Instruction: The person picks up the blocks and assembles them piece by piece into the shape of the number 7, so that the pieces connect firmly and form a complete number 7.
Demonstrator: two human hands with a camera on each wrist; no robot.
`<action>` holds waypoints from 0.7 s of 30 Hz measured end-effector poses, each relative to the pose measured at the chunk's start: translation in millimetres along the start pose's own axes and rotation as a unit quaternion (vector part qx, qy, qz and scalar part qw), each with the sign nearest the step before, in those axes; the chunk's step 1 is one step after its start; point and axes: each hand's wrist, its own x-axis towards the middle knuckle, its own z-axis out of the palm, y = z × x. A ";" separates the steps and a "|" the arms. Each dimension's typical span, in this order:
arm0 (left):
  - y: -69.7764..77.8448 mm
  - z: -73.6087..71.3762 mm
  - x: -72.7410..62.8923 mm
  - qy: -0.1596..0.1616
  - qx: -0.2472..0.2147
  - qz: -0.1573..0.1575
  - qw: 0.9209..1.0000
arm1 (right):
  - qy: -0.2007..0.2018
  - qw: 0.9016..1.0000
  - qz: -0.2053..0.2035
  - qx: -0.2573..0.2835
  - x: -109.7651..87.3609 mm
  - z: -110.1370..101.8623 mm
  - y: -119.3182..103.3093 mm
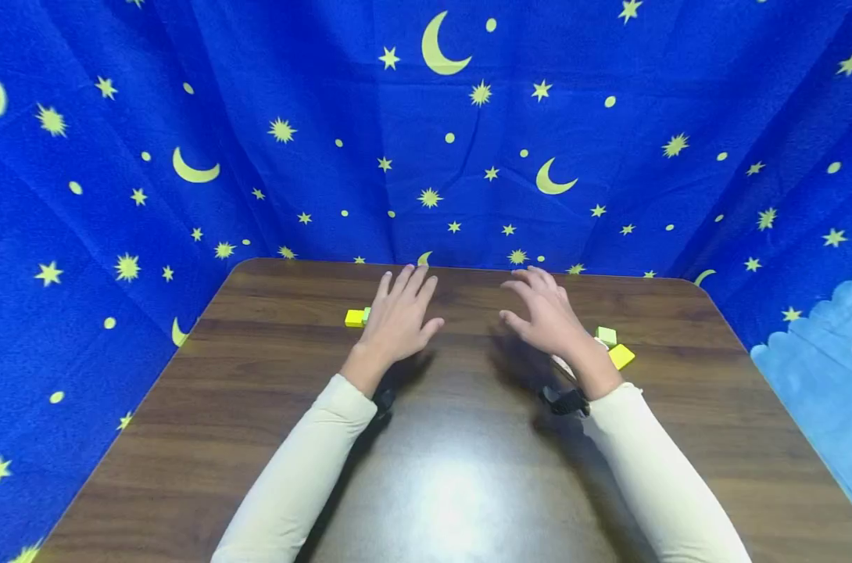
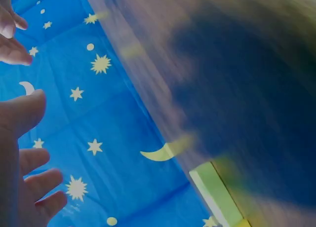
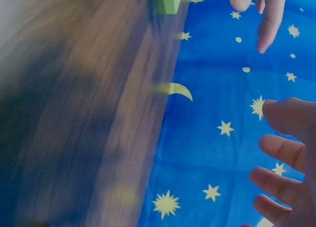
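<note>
My left hand (image 1: 401, 317) hovers over the far left part of the table, fingers spread and nothing held. Just left of it lie a yellow block (image 1: 354, 318) and a green block (image 1: 366, 315), the green one partly hidden behind the hand. In the left wrist view that green block (image 2: 215, 195) shows as a long bar. My right hand (image 1: 545, 313) is raised over the far right part, fingers loosely bent, holding nothing. Beside its wrist are a light green block (image 1: 606, 336) and a yellow block (image 1: 621, 357); a pale object behind the wrist is mostly hidden.
The brown wooden table (image 1: 271, 438) has rounded far corners. A blue curtain (image 1: 370, 94) with yellow moons and stars hangs behind it and along its sides. Light blue fabric (image 1: 813, 391) hangs at the right. Dark wrist straps (image 1: 565, 401) sit under the wrists.
</note>
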 end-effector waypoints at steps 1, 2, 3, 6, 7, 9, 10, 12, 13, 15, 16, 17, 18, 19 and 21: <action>-0.7 -0.8 -2.7 0.002 -0.002 0.007 1.000 | -0.004 1.000 -0.005 0.006 -3.6 -3.4 1.6; -1.5 -1.9 -6.1 0.006 -0.004 0.014 1.000 | -0.006 1.000 -0.012 0.006 -7.3 -6.0 3.8; -2.9 -2.5 -9.8 0.009 -0.005 0.023 1.000 | -0.009 1.000 -0.020 0.006 -11.1 -8.4 6.2; -7.6 -3.2 -21.4 0.014 -0.009 0.042 0.999 | -0.016 0.999 -0.037 -0.001 -21.4 -14.7 13.8; -9.3 -2.9 -25.1 0.017 -0.010 0.048 0.999 | -0.019 0.999 -0.041 -0.004 -24.7 -16.0 15.9; -12.2 -1.8 -31.1 0.021 -0.011 0.059 0.998 | -0.024 0.999 -0.046 -0.012 -30.5 -18.4 20.3; -13.3 -1.2 -33.4 0.022 -0.012 0.061 0.998 | -0.026 0.998 -0.048 -0.017 -33.0 -19.5 22.6; -15.0 0.0 -36.8 0.026 -0.016 0.066 0.997 | -0.030 0.998 -0.052 -0.025 -37.3 -21.3 27.0; -15.4 0.8 -38.0 0.028 -0.018 0.068 0.997 | -0.031 0.998 -0.054 -0.028 -39.1 -21.9 29.2; -15.6 2.0 -39.3 0.025 -0.021 0.069 0.997 | -0.032 0.997 -0.057 -0.035 -42.6 -23.1 33.0; -15.4 2.5 -39.5 0.025 -0.024 0.071 0.997 | -0.034 0.997 -0.058 -0.037 -44.2 -23.6 35.1; -15.1 2.8 -39.5 0.025 -0.027 0.073 0.997 | -0.035 0.997 -0.058 -0.038 -45.8 -24.1 37.0; -14.5 3.0 -39.2 0.022 -0.030 0.075 0.996 | -0.036 0.997 -0.059 -0.039 -47.4 -24.7 38.8; -13.8 3.0 -38.8 0.020 -0.033 0.078 0.996 | -0.038 0.997 -0.058 -0.039 -49.0 -25.1 40.7; -12.1 2.8 -37.6 0.015 -0.039 0.083 0.996 | -0.041 0.997 -0.055 -0.038 -52.1 -26.4 43.7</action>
